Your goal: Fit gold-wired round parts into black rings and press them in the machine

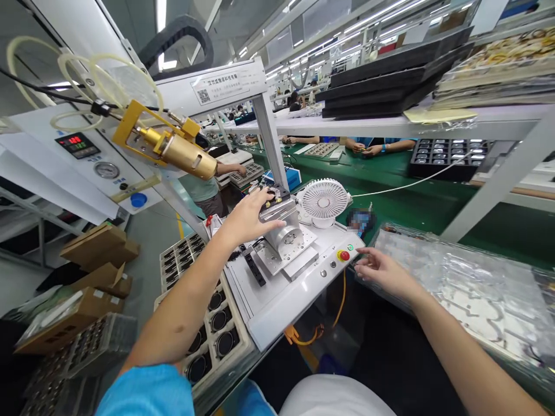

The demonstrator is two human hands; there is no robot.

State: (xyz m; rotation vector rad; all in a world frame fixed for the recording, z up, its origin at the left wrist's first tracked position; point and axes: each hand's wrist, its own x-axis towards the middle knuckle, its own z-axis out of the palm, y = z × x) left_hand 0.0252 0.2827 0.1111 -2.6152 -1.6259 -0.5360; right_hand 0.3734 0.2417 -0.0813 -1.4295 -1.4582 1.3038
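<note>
My left hand (249, 218) reaches over a silver metal fixture (288, 234) on the white bench machine. Its thumb is stretched out across the fixture's front, and its fingers lie spread at a dark part (277, 196) on top. Whether the fingertips touch that part, I cannot tell. My right hand (384, 270) hovers just off the machine's front right corner, fingers loosely bent and apart, nothing visible in it. Close to it are a red button (343, 255) with a yellow collar and a green-lit button (351, 247).
A white fan (324, 201) stands behind the fixture. Overhead at left hangs a gold cylinder (188, 155) with tubes. Trays of round black parts (225, 344) lie at left. Clear plastic packs (468, 289) lie at right. Co-workers' hands (366, 148) show across the green bench.
</note>
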